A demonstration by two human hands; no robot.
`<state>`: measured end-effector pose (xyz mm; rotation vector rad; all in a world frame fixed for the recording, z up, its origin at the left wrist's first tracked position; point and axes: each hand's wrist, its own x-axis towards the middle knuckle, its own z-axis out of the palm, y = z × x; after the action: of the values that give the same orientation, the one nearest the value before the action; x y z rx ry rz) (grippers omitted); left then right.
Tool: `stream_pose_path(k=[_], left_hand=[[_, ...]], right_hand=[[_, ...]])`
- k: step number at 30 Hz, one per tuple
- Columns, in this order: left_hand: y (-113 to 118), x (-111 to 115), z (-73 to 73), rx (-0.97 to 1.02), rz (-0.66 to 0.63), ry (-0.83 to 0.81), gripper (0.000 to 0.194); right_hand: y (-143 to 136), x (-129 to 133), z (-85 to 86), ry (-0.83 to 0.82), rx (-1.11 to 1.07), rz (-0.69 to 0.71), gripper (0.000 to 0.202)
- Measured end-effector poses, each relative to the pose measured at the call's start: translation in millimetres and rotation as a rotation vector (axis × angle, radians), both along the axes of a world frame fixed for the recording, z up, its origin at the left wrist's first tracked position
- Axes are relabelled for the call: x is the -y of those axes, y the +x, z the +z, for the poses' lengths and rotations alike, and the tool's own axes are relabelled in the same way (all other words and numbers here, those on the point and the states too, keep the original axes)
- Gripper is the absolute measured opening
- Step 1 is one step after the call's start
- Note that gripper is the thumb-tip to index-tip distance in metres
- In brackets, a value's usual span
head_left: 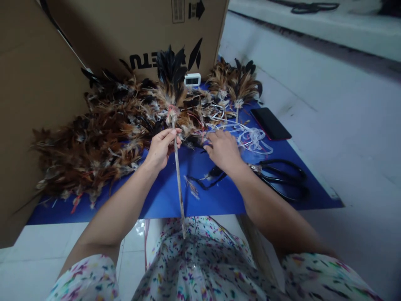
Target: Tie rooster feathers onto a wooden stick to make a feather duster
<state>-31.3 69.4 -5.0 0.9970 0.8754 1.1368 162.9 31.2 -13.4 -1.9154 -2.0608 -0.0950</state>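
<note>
My left hand (163, 146) is closed round the thin wooden stick of a feather duster (178, 175), just below its head. Dark feathers stand up at the duster's top, with brown ones beneath and pinkish-red string tied round their base. The stick slants down past the table edge toward my lap. My right hand (224, 149) is over the near edge of the loose feathers, its thumb and fingers apart beside a bundle end with pink string. Whether its fingertips touch that bundle I cannot tell. A large heap of tied feather bundles (103, 138) spreads left and behind my hands.
White plastic strip (253, 139) lies tangled right of my right hand. Black-handled scissors (282, 177) and a dark phone (271, 123) are on the blue table (219, 202). Finished-looking dusters (242, 85) and a small white digital display (192, 79) stand before a cardboard box (109, 33).
</note>
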Motion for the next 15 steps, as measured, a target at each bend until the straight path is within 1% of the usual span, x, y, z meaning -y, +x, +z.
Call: stream_pose_path(k=[3,6,8,12,15], left_hand=[[0.2,0.1,-1.1,-0.003,-0.011,-0.006,0.024],[0.8,0.7,-2.2,-0.006,-0.01,-0.017,0.026],[1.1,1.1,-2.6,-0.011,-0.005,-0.014,0.028],[0.9,1.7,-2.3,-0.017,0.005,-0.012,0.03],[0.1,1.0,-2.0,-0.013,0.007,-0.01,0.032]], right_hand=[[0.3,0.8,-1.7,-0.071,0.122,-0.03,0.022],[1.3,-0.6,-1.6,-0.036,0.096,-0.038,0.022],[3.0,-2.9,-1.2,0.026,-0.018,-0.013,0.02],[5.9,-6.5,1.7,0.153,-0.423,0.084,0.012],[8.0,-8.1,5.1,0.189,-0.682,0.085,0.008]])
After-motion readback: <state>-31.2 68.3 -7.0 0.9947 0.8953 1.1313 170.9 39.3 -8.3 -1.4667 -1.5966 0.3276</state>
